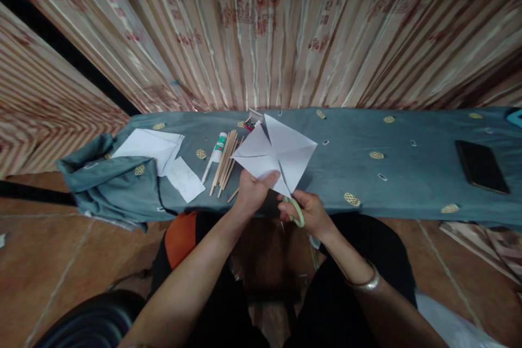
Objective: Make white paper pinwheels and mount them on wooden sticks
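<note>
My left hand (256,189) pinches a white square of paper (291,144), its thumb on top near the lower corner. Slits run into the sheet from its corners toward the middle, and the flaps stand slightly apart. In my right hand (309,211) is a pair of scissors with pale green handles (299,215), my fingers in the loops. The blades are at the paper's lower corner, mostly hidden by the sheet. Just left of the paper lie several thin wooden sticks (224,163) and a white glue stick with a green label (221,144).
A small open box of pins (253,121) sits behind the paper. Farther left are a stack of white sheets (147,147) and a small paper slip (185,179). A dark phone (482,166) lies at the right on the green cloth (416,179). Curtains hang behind the table.
</note>
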`<state>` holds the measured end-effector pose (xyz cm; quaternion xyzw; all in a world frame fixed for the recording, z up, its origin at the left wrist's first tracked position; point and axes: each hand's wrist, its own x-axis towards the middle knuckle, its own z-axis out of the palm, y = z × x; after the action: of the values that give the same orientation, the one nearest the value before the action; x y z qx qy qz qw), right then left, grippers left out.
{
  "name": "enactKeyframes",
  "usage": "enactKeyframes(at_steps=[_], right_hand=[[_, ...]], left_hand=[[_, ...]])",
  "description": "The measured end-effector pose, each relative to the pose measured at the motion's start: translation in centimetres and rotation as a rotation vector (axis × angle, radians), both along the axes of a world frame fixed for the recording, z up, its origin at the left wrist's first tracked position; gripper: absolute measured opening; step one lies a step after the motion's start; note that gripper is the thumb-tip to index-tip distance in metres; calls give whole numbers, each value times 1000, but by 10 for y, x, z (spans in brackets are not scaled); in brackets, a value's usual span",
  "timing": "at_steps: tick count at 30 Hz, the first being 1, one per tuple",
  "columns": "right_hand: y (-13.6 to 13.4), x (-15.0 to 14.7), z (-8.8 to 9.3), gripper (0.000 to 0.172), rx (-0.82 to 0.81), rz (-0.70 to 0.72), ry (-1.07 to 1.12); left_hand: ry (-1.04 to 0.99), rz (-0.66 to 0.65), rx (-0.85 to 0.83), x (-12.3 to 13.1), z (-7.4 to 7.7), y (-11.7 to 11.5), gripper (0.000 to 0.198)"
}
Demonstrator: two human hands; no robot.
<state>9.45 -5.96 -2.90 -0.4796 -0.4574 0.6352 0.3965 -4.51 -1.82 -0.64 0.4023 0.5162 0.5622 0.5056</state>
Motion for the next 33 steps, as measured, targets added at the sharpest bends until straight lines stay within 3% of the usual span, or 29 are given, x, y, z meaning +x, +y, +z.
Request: enactKeyframes(at_steps=[24, 27, 33], right_hand=[[2, -3, 4, 46, -43, -39, -15], [2, -1, 2, 48, -36, 6, -21], [2, 16, 5, 47, -52, 226, -89]], left_hand=[[-21, 0, 16, -1, -1, 0, 27], [-32, 6, 11, -2, 0, 1, 30], [-41, 106, 40, -13, -1, 10, 36]])
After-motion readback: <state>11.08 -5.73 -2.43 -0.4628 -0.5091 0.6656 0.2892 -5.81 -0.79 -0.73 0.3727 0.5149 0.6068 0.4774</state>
